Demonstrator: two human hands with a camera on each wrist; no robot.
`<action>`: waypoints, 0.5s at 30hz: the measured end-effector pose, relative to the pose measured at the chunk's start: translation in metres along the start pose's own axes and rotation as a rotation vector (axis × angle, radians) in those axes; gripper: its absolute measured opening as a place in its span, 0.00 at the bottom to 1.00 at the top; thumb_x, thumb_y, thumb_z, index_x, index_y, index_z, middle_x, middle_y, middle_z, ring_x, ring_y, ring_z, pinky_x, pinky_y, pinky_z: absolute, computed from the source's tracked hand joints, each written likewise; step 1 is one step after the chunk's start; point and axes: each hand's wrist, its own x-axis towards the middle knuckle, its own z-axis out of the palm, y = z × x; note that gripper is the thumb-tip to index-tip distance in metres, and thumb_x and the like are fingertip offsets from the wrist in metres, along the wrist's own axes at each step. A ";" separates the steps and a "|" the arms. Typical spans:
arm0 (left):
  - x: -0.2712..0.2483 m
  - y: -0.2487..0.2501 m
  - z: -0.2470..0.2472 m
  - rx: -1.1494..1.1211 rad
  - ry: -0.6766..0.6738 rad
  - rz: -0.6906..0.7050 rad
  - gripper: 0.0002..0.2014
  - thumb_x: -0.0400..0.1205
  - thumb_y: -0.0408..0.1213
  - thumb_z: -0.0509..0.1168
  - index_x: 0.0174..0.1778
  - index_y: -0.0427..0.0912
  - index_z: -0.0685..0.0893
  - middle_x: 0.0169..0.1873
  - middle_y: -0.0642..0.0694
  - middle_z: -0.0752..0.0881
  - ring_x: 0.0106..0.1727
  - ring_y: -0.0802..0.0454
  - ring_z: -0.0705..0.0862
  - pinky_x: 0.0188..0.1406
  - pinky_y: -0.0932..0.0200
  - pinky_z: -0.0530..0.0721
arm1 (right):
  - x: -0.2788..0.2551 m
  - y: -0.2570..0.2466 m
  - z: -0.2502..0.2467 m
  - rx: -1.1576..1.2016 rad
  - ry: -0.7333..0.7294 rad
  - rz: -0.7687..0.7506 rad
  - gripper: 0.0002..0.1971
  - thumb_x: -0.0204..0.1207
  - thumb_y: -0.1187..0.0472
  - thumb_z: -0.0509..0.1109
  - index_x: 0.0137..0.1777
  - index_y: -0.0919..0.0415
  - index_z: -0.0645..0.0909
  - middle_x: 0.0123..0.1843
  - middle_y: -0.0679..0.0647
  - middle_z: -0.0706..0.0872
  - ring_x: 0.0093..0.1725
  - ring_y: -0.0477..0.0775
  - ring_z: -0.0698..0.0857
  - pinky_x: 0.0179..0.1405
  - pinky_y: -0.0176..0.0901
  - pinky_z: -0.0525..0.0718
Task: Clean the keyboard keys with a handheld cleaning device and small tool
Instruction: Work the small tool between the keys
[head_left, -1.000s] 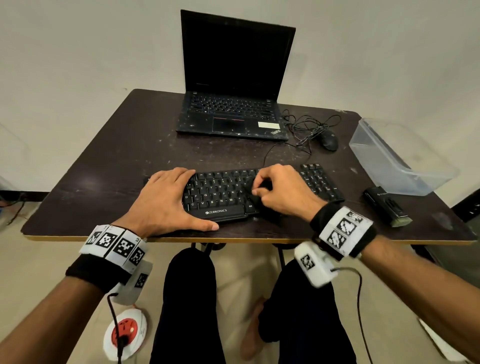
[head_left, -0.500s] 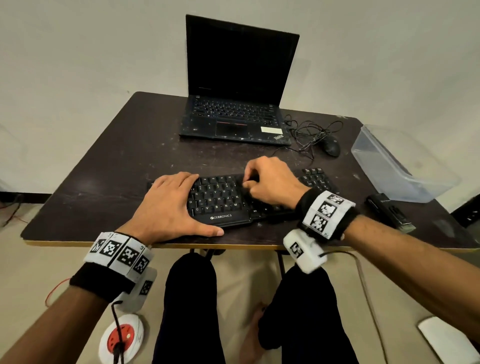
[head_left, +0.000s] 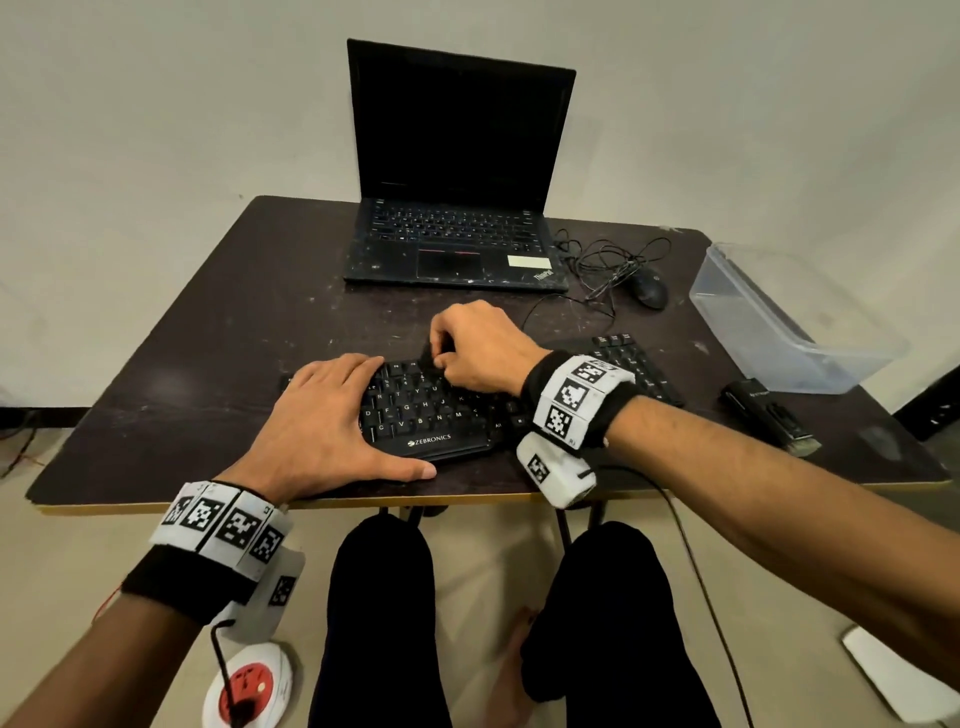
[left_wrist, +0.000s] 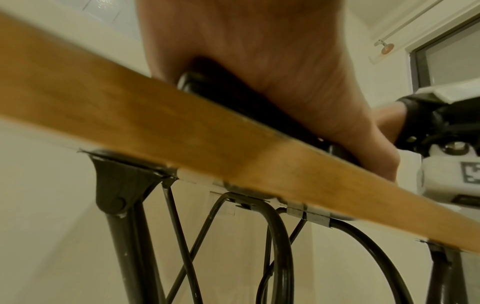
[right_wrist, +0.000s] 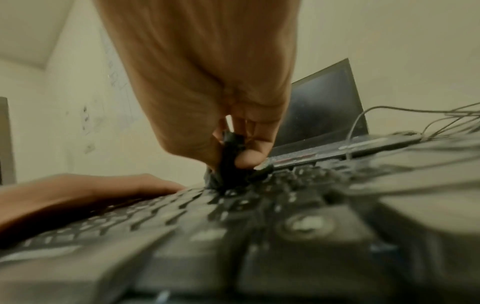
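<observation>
A black Zebronics keyboard (head_left: 431, 415) lies near the front edge of the dark table (head_left: 218, 332). My left hand (head_left: 322, 415) lies flat on the keyboard's left end with straight fingers and the thumb along the front edge. My right hand (head_left: 467, 348) pinches a small black brush (right_wrist: 230, 162), whose tip touches the top key rows (right_wrist: 233, 191) at the keyboard's middle. In the head view the brush is mostly hidden by my fingers. A black handheld cleaning device (head_left: 769, 415) lies on the table to the right, untouched.
An open black laptop (head_left: 452, 208) stands at the back. A wired mouse (head_left: 648, 290) with tangled cable lies to its right. A clear plastic box (head_left: 789, 322) sits at the right edge. My legs and a floor socket (head_left: 249, 686) are below the table.
My right hand has moved left and away from me across the keyboard, from the lower middle rows to the top rows, with the brush in it. The left hand has stayed put.
</observation>
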 end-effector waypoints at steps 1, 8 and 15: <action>0.000 0.000 0.000 -0.004 0.002 -0.003 0.73 0.52 0.95 0.59 0.87 0.46 0.68 0.80 0.53 0.74 0.81 0.51 0.72 0.89 0.46 0.61 | 0.000 0.008 -0.004 0.004 0.017 0.043 0.08 0.81 0.64 0.77 0.44 0.50 0.86 0.50 0.52 0.87 0.58 0.59 0.88 0.56 0.45 0.84; -0.002 -0.001 0.002 -0.025 0.019 -0.011 0.74 0.51 0.94 0.60 0.87 0.46 0.68 0.80 0.54 0.74 0.81 0.51 0.72 0.89 0.46 0.61 | -0.007 0.053 -0.015 -0.030 0.155 0.233 0.05 0.78 0.66 0.76 0.49 0.54 0.88 0.57 0.60 0.92 0.61 0.65 0.89 0.62 0.53 0.89; -0.002 0.000 0.001 -0.021 0.010 -0.010 0.73 0.51 0.94 0.60 0.86 0.46 0.68 0.79 0.54 0.75 0.80 0.51 0.73 0.88 0.46 0.62 | -0.030 0.082 -0.021 -0.053 0.173 0.249 0.08 0.80 0.67 0.75 0.48 0.51 0.84 0.52 0.56 0.91 0.59 0.63 0.89 0.55 0.46 0.84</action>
